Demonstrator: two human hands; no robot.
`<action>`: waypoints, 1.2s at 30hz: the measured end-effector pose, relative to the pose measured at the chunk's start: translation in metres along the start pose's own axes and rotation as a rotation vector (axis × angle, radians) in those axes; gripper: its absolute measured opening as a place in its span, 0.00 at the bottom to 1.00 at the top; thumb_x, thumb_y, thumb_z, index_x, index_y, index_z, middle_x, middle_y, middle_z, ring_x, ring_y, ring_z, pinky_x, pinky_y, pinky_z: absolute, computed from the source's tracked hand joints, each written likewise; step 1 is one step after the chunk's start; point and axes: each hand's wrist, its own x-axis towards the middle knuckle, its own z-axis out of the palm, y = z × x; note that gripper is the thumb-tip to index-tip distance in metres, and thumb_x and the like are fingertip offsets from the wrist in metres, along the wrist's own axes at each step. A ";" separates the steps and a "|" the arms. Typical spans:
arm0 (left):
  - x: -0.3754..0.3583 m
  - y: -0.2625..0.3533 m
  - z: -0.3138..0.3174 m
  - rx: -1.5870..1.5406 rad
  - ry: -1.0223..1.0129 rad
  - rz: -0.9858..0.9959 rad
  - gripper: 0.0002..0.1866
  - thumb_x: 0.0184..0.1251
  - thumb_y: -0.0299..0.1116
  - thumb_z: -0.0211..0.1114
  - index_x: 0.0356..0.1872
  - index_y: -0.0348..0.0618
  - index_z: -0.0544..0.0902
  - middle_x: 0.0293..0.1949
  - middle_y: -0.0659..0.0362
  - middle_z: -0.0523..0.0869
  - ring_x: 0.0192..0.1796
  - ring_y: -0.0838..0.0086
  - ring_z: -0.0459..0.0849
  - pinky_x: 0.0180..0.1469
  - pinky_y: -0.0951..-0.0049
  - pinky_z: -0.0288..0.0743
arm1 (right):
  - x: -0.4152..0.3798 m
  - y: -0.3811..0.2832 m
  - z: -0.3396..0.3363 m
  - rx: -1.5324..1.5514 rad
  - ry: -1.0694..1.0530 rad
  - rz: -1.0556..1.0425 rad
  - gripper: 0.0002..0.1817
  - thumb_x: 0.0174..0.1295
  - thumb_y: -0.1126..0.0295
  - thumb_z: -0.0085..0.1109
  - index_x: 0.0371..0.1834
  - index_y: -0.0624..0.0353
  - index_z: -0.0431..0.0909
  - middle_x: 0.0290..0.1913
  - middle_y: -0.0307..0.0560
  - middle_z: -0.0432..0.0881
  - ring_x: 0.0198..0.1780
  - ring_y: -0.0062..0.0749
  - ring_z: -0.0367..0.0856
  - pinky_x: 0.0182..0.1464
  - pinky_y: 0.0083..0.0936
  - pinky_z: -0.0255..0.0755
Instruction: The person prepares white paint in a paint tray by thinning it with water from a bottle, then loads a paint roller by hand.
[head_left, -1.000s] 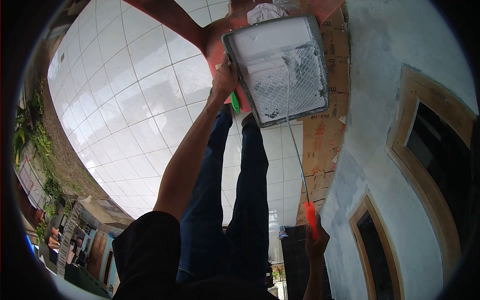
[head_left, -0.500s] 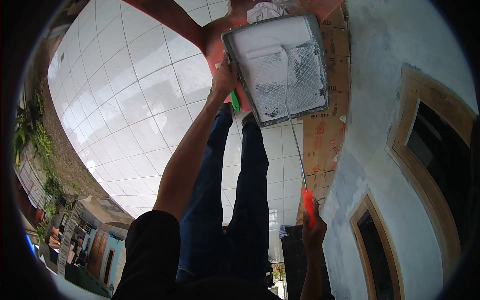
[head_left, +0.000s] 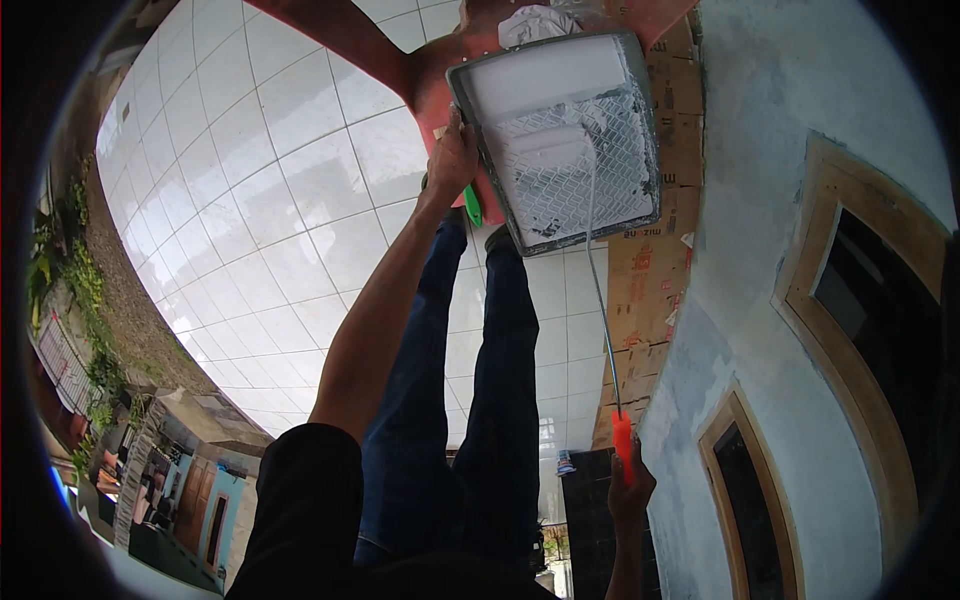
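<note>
My left hand is closed on the left edge of a paint tray, which rests on a red plastic piece of furniture. Pale paint fills the tray's far end, and its ridged slope is smeared with the same paint. In my right hand is the orange handle of a paint roller. The roller's coated sleeve lies on the ridged slope, joined to the handle by a long thin metal rod. A green handle-like object shows just below my left hand; the rest of it is hidden.
Flattened cardboard covers the floor along the pale blue-grey wall on my right. Wood-framed openings are set in that wall. White tiles spread to the left. A crumpled white bag or cloth sits beyond the tray.
The roller sleeve has come back toward me, from the paint's edge down onto the ridged slope. My right hand has moved back with the handle. My left hand stays on the tray.
</note>
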 end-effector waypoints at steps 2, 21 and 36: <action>-0.001 0.000 0.000 0.006 -0.001 0.002 0.29 0.73 0.38 0.48 0.71 0.36 0.56 0.43 0.39 0.83 0.46 0.49 0.84 0.50 0.56 0.74 | -0.004 0.002 -0.002 -0.042 -0.003 0.025 0.23 0.63 0.72 0.58 0.61 0.68 0.70 0.48 0.63 0.82 0.45 0.55 0.83 0.44 0.38 0.77; 0.000 0.000 0.002 0.012 -0.010 -0.011 0.29 0.73 0.39 0.45 0.71 0.37 0.55 0.43 0.38 0.82 0.45 0.45 0.82 0.48 0.52 0.74 | 0.068 -0.030 -0.004 -0.029 0.044 0.044 0.23 0.67 0.70 0.53 0.64 0.66 0.67 0.57 0.61 0.78 0.58 0.53 0.78 0.56 0.37 0.74; 0.000 -0.003 0.005 -0.025 0.003 0.007 0.29 0.74 0.39 0.45 0.71 0.35 0.54 0.40 0.39 0.83 0.43 0.46 0.83 0.45 0.53 0.74 | 0.126 -0.027 -0.013 -0.068 0.123 -0.062 0.25 0.67 0.67 0.54 0.67 0.63 0.66 0.53 0.63 0.80 0.50 0.51 0.83 0.49 0.36 0.77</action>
